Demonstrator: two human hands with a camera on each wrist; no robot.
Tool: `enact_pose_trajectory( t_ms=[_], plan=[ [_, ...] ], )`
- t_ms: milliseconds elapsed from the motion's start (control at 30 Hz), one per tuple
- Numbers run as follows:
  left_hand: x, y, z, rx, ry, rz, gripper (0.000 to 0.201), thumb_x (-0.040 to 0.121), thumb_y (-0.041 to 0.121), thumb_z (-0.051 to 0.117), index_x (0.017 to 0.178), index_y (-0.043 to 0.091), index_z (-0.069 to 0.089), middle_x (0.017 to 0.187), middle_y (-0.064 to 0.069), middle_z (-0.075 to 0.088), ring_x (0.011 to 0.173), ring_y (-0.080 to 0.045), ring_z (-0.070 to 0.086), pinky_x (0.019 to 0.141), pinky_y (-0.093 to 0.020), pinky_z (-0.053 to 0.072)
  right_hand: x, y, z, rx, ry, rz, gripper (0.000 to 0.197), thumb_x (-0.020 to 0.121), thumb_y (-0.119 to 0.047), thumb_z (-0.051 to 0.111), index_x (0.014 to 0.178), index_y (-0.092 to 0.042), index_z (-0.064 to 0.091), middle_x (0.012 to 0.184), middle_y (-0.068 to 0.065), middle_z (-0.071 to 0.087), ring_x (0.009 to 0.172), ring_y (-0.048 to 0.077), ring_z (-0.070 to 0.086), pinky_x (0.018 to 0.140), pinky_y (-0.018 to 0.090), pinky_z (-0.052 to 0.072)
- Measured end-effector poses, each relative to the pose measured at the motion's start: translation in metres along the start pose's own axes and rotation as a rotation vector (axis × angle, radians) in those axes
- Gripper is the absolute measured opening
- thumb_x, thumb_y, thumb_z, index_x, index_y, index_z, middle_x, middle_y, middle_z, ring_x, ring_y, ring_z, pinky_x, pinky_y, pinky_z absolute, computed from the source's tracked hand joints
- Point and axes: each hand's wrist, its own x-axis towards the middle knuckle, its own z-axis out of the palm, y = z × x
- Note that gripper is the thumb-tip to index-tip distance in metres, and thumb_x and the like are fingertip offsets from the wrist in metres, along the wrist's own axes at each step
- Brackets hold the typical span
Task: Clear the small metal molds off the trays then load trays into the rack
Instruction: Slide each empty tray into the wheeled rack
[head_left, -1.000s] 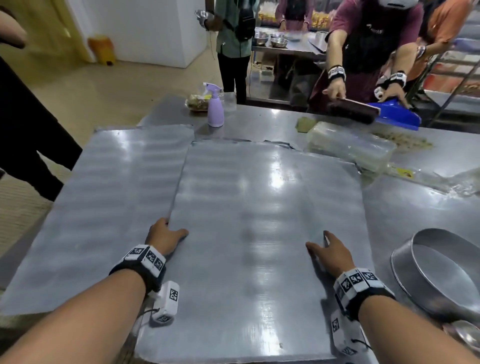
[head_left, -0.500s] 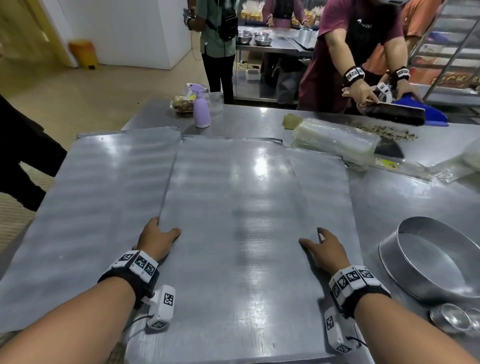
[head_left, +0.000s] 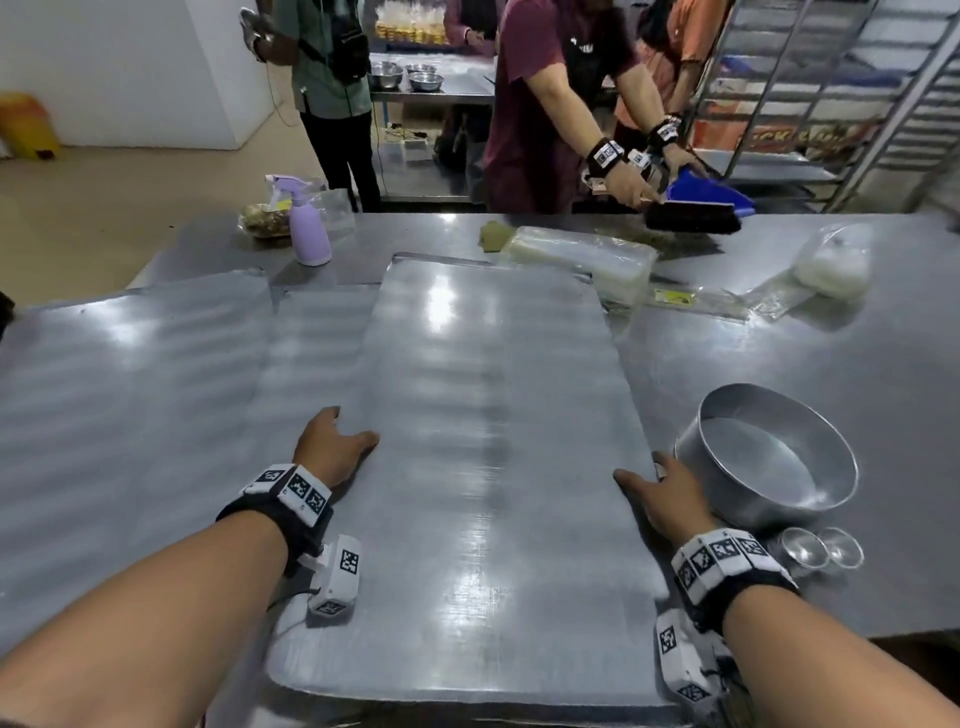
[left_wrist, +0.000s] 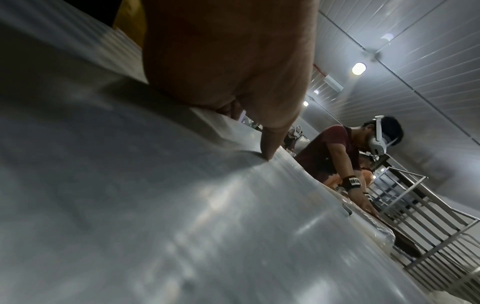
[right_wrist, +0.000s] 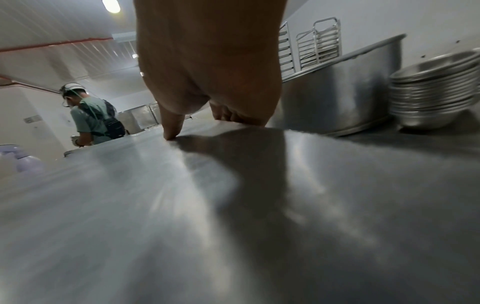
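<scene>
A large flat metal tray (head_left: 483, 467) lies in front of me on the steel table. My left hand (head_left: 332, 447) grips its left edge, thumb (left_wrist: 270, 131) on top and fingers curled under. My right hand (head_left: 660, 493) grips the right edge the same way, thumb (right_wrist: 171, 125) pressed on the tray (right_wrist: 182, 205). Part of another tray (head_left: 311, 338) shows from under its left side, and a third tray (head_left: 130, 405) lies further left. Two stacks of small metal molds (head_left: 821, 551) stand by my right wrist. The rack (head_left: 831, 88) is at the far right.
A round metal pan (head_left: 769, 457) stands just right of my right hand. A lilac spray bottle (head_left: 306, 223) and plastic bags (head_left: 582, 260) sit at the tray's far end. Across the table a person sweeps crumbs with a brush (head_left: 691, 215) into a blue dustpan (head_left: 706, 192).
The tray in my hands has slid to the right, uncovering a strip of the tray beneath and coming close to the round pan. The person's brush has moved along the far edge.
</scene>
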Motion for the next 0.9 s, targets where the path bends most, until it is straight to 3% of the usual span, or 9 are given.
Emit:
enact_pose_trajectory(
  t_ms=[100,167,233,400,567,700,800,900],
  plan=[
    [-0.005,0.012,0.010,0.013,-0.036,0.001,0.041,0.059,0.036,0.079,0.095,0.020,0.068,0.094,0.002,0.076,0.087,-0.022,0.073,0.088,-0.045,0.059,0.002,0.013,-0.002,0.022,0.006,-0.006,0.030,0.079,-0.029,0.080,0.102,-0.022,0.062,0.098,-0.005,0.070,0.101,0.022,0.069,0.092,0.034,0.050],
    [-0.007,0.011,0.013,0.021,-0.061,-0.007,0.032,0.067,0.028,0.079,0.094,0.020,0.066,0.094,0.001,0.075,0.086,-0.023,0.073,0.087,-0.045,0.059,-0.001,0.014,-0.002,0.018,0.018,-0.003,0.030,0.081,-0.027,0.079,0.104,-0.021,0.061,0.099,-0.004,0.067,0.098,0.020,0.065,0.089,0.030,0.047],
    [-0.004,0.005,0.015,0.041,-0.097,-0.024,0.038,0.065,0.031,0.079,0.099,0.019,0.065,0.095,0.000,0.076,0.086,-0.023,0.073,0.087,-0.046,0.060,-0.002,0.015,-0.002,0.006,0.022,-0.009,0.034,0.083,-0.027,0.078,0.111,-0.019,0.062,0.101,-0.005,0.065,0.098,0.018,0.063,0.087,0.028,0.044],
    [-0.004,0.005,0.017,0.175,-0.151,-0.060,0.037,0.076,0.020,0.079,0.109,0.013,0.064,0.102,-0.006,0.072,0.092,-0.028,0.068,0.080,-0.033,0.053,0.000,0.017,-0.001,-0.027,0.011,0.007,0.039,0.081,-0.033,0.078,0.116,-0.021,0.066,0.113,-0.001,0.072,0.104,0.023,0.067,0.090,0.031,0.048],
    [-0.004,0.005,0.015,0.255,-0.174,-0.063,0.041,0.074,0.029,0.079,0.109,0.016,0.061,0.113,-0.011,0.067,0.093,-0.029,0.064,0.078,-0.030,0.048,0.000,0.020,0.000,-0.053,0.013,0.004,0.040,0.082,-0.033,0.077,0.119,-0.021,0.066,0.115,-0.002,0.072,0.104,0.023,0.066,0.086,0.028,0.045],
    [0.005,-0.005,0.010,0.381,-0.167,-0.100,0.064,0.051,0.061,0.066,0.108,0.031,0.062,0.119,-0.010,0.062,0.103,-0.034,0.062,0.092,-0.039,0.053,-0.004,0.021,0.000,-0.010,-0.008,-0.009,0.036,0.086,-0.027,0.075,0.120,-0.024,0.062,0.105,-0.008,0.063,0.097,0.016,0.059,0.087,0.026,0.040],
    [0.013,-0.013,0.008,0.373,-0.173,-0.105,0.059,0.048,0.063,0.065,0.100,0.036,0.064,0.120,-0.011,0.062,0.101,-0.032,0.065,0.096,-0.039,0.054,-0.008,0.024,0.002,0.032,-0.013,-0.033,0.036,0.089,-0.025,0.073,0.123,-0.022,0.060,0.108,-0.007,0.063,0.100,0.016,0.058,0.088,0.026,0.039],
    [0.011,-0.014,0.005,0.363,-0.177,-0.099,0.059,0.051,0.063,0.066,0.103,0.037,0.064,0.121,-0.012,0.061,0.102,-0.034,0.064,0.098,-0.041,0.053,-0.005,0.029,0.007,0.024,-0.030,-0.032,0.047,0.089,-0.029,0.072,0.133,-0.019,0.057,0.124,-0.004,0.064,0.109,0.016,0.058,0.094,0.029,0.041]
  ],
)
